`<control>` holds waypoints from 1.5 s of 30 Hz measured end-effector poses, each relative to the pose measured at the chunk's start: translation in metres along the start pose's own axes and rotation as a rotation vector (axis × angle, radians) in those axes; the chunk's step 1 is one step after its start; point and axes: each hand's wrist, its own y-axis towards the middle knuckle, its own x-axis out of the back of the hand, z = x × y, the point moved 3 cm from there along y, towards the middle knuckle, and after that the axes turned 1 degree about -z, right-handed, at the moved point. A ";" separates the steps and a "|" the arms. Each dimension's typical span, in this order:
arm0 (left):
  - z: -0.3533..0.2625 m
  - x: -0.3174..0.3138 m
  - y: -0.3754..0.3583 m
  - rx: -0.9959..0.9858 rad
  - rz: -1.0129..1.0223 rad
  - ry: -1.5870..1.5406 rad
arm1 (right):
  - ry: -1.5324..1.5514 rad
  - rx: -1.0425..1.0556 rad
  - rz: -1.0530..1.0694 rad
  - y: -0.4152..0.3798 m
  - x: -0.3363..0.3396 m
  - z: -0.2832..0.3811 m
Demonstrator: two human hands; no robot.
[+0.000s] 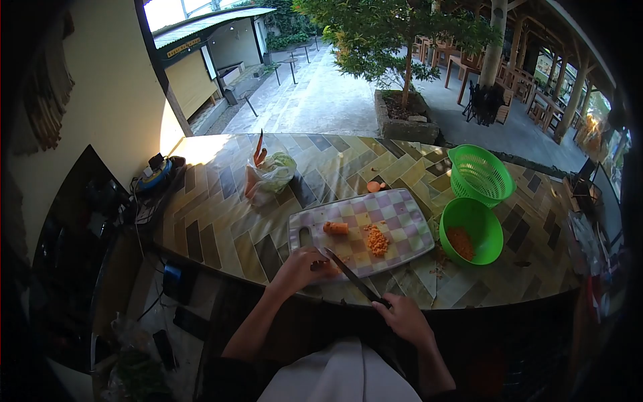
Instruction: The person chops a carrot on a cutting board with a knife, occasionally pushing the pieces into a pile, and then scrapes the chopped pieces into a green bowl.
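Note:
A checkered cutting board [415,231] lies on the table. On it are a thick piece of carrot [336,228] and a small heap of diced carrot [377,241]. My left hand [303,269] rests at the board's near left edge, its fingers closed on an orange piece of carrot. In my right hand [400,316] is the handle of a knife [355,279], whose blade points up and left across the board's near edge, its tip close to my left fingers. Just right of the board stands a green bowl [490,234] with orange bits inside.
A green colander [479,175] stands behind the bowl. Carrot ends [374,187] lie beyond the board. At the back left of the table [221,201] is a plastic bag [276,172] with carrots beside it. Devices and cables [155,175] sit at far left.

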 end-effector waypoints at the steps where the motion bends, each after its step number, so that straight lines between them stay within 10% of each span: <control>1: -0.003 0.000 -0.001 0.007 -0.013 0.008 | 0.003 -0.014 0.007 0.001 0.001 0.005; 45: 0.003 -0.018 -0.009 0.131 -0.059 -0.129 | -0.183 -0.112 -0.179 0.008 0.013 0.007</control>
